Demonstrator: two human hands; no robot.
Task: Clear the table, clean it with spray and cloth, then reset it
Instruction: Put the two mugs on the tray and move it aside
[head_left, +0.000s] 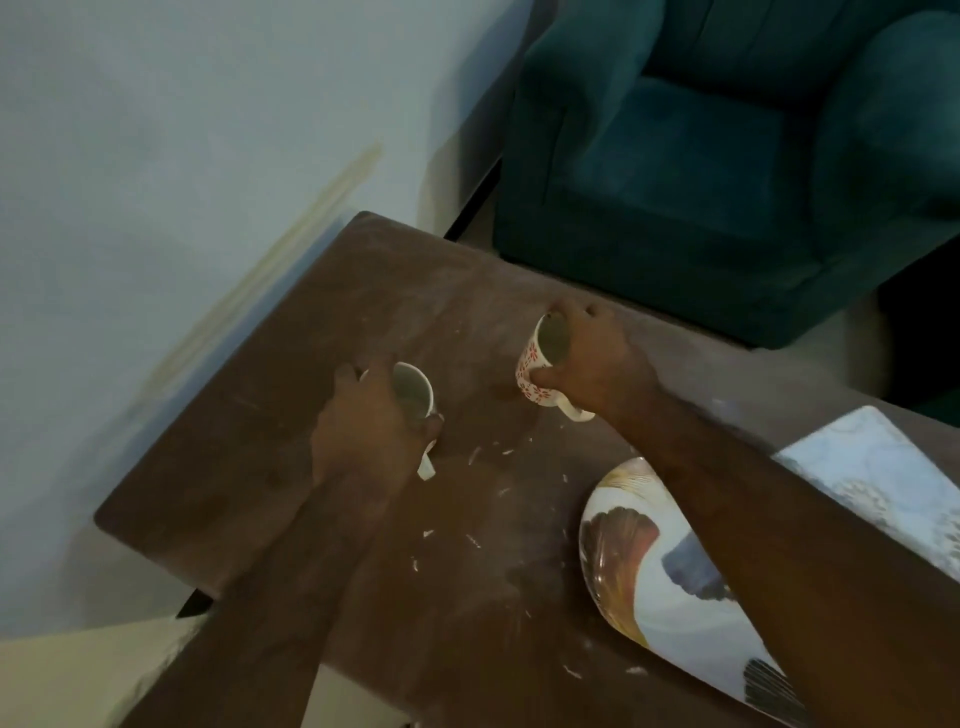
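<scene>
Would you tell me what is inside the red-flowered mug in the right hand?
The red-flowered mug looks empty: only a dim, bare inner wall shows. The right hand covers part of the rim, and the bottom is too dark to tell.

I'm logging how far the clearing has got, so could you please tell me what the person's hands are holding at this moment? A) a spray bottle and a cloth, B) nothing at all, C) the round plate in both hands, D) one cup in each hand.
D: the left hand grips a white cup and the right hand grips a red-flowered cup, while the plate lies untouched on the table.
</scene>
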